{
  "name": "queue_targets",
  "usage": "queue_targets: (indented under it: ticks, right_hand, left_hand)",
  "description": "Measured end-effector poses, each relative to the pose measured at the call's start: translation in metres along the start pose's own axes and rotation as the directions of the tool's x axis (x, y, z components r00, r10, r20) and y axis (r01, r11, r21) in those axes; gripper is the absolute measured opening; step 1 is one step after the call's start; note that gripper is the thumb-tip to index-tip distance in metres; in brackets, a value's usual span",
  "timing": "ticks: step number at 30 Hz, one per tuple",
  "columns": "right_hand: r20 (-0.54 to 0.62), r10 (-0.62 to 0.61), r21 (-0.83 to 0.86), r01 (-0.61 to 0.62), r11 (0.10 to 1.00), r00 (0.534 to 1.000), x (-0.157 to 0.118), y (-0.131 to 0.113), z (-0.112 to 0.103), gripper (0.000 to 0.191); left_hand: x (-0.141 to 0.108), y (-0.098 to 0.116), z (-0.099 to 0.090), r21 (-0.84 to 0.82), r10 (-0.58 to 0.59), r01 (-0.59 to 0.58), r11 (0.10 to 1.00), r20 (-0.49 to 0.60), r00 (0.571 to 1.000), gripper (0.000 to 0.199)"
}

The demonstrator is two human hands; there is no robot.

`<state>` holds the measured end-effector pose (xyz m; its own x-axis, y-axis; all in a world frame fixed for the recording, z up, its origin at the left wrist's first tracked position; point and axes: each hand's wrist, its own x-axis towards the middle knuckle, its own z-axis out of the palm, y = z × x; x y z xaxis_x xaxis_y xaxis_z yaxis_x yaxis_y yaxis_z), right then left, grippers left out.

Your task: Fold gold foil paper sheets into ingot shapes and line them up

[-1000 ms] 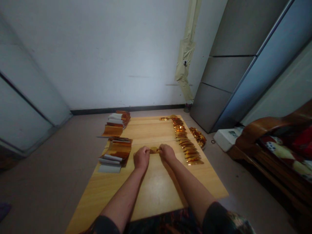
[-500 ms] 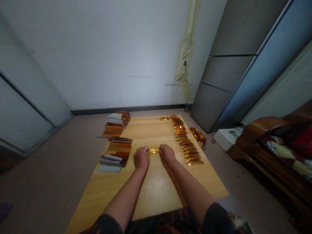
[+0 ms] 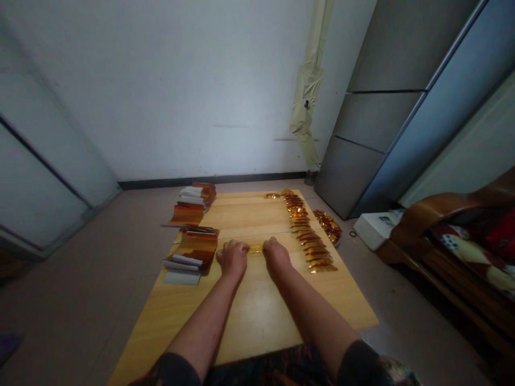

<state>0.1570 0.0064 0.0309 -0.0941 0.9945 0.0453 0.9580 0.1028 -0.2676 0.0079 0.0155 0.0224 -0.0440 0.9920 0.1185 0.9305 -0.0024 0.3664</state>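
My left hand (image 3: 232,259) and my right hand (image 3: 277,257) rest on a pale wooden table (image 3: 257,316), pinching the ends of a narrow gold foil strip (image 3: 255,249) between them. Just beyond my right hand runs a long overlapping row of folded amber-gold foil pieces (image 3: 306,236). To the left of my left hand lies a stack of amber film sheets with white backing (image 3: 193,251). A second such stack (image 3: 189,212) sits farther back at the table's far left corner.
A heap of gold foil pieces (image 3: 328,226) sits past the table's right edge. A grey-blue refrigerator (image 3: 370,107) stands at the right, beside a white box (image 3: 372,230) and a wooden bench with a patterned cushion (image 3: 454,236). A beige cloth (image 3: 308,91) hangs on the back wall.
The foil between my hands has gone from a wider, crumpled piece to a thin, flatter strip. My hands have lowered slightly towards the table.
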Motion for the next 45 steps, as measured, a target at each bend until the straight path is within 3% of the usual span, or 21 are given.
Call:
queue_targets:
  ticks: [5,12,17,20,27,38,45]
  right_hand:
    - [0.080,-0.029,-0.110,0.037,0.993,0.996,0.008,-0.014,-0.006,0.024]
    - [0.101,0.129,0.000,-0.129,0.992,0.987,0.017,-0.030,0.000,0.024]
    - [0.098,0.224,0.010,-0.226,0.974,0.970,0.017,-0.043,-0.002,0.039]
    - [0.113,0.249,0.024,-0.254,0.967,0.962,0.019,-0.045,-0.002,0.038]
    - [0.150,0.278,0.076,-0.292,0.954,0.949,0.026,-0.029,0.000,0.025]
    - [0.134,0.296,0.068,-0.307,0.949,0.946,0.027,0.005,-0.008,0.023]
    - [0.068,0.297,0.098,-0.302,0.948,0.952,0.028,0.003,-0.018,0.024]
  left_hand:
    - [0.003,0.002,-0.001,-0.004,0.011,-0.011,1.000,0.002,1.000,0.025]
    - [0.007,-0.002,-0.003,-0.029,0.031,-0.030,0.999,0.035,0.999,0.024]
    - [0.006,-0.004,-0.004,-0.050,0.037,-0.035,0.998,0.038,0.999,0.024]
    - [0.005,-0.004,-0.005,-0.050,0.030,-0.027,0.998,0.044,0.999,0.024]
    - [0.005,-0.006,-0.002,-0.051,0.027,-0.025,0.998,0.027,0.999,0.024]
    - [0.005,-0.009,0.003,-0.077,0.023,-0.022,0.997,0.018,1.000,0.024]
    - [0.003,-0.008,0.003,-0.071,0.036,-0.035,0.997,0.007,0.999,0.023]
